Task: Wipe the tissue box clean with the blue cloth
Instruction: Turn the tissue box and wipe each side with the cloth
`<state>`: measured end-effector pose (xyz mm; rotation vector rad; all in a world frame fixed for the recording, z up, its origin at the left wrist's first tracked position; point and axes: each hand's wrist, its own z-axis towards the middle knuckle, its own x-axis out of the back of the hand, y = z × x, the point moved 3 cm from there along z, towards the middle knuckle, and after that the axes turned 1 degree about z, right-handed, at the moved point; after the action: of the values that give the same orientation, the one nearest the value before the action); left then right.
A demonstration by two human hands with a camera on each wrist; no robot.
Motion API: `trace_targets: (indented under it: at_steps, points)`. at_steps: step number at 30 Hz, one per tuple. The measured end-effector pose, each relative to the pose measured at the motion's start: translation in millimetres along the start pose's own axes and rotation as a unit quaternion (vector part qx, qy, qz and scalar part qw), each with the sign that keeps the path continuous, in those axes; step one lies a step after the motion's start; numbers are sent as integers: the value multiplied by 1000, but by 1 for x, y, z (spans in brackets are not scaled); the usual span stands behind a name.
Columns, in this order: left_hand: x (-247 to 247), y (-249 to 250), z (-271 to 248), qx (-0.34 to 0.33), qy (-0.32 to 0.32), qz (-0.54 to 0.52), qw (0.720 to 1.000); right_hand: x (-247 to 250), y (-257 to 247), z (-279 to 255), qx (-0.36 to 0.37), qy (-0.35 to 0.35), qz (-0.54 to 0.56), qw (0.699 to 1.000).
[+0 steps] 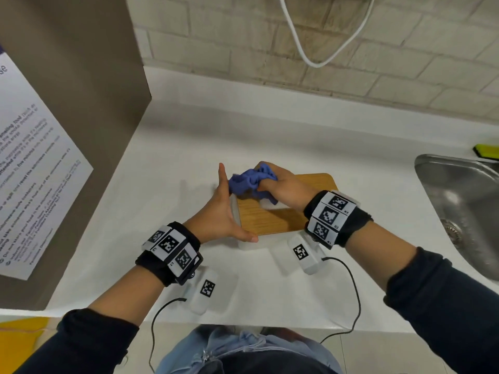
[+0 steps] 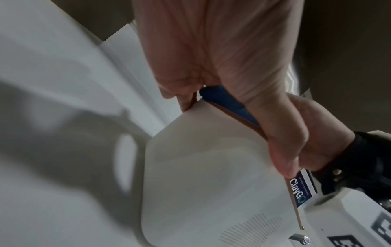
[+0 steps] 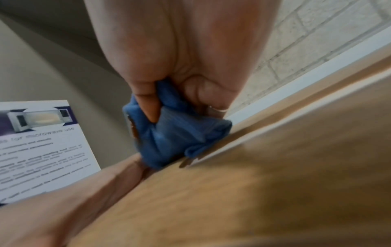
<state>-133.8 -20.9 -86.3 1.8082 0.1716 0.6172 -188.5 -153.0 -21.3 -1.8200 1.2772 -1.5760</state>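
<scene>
Blue cloth [image 1: 252, 181] bunched in right hand [image 1: 283, 188] atop tissue box [image 1: 272, 217]

One tissue box [image 1: 272, 217], one blue cloth [image 1: 251, 182], two hands, left [image 1: 221, 211] and right [image 1: 283, 187], two wristbands, one sink [image 1: 459, 206], one wall notice [image 1: 35, 168], one white cable [image 1: 318, 49]

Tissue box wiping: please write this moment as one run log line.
step: wiping lid | right hand: grips blue cloth on tissue box wooden top | left hand: flat, steadies box's left side
</scene>
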Motion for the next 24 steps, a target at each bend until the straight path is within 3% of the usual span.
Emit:
trace_targets:
  at_steps: [4, 7, 8, 11, 13, 15, 18, 20, 24]
  points:
    - [4, -4, 3, 0, 5, 10, 1000, 2, 0, -8, -66, -56, 21, 996]
    - [2, -5, 2, -17, -4, 19, 1000, 14, 5, -7, -66, -23, 143, 987]
    - [2, -5, 2, -23, -5, 19, 1000, 21, 4, -9, -49, 6, 234, 971]
    - [1, -4, 4, -26, -4, 21, 999, 41, 6, -15, -1, 82, 482, 872]
    - [2, -4, 4, -24, -4, 30, 999, 42, 10, -13, 7, 137, 506, 852]
    - [2, -5, 4, -23, -2, 29, 999, 29, 12, -12, -7, 189, 472, 861]
    - [3, -6, 5, -22, 1, 27, 999, 6, 12, -9, -39, 251, 272, 928]
    - [4, -5, 6, -21, 4, 30, 999, -5, 12, -5, -19, 252, 150, 956]
    - [4, -5, 5, -10, 11, 35, 999, -14, 6, -7, 12, 198, 71, 978]
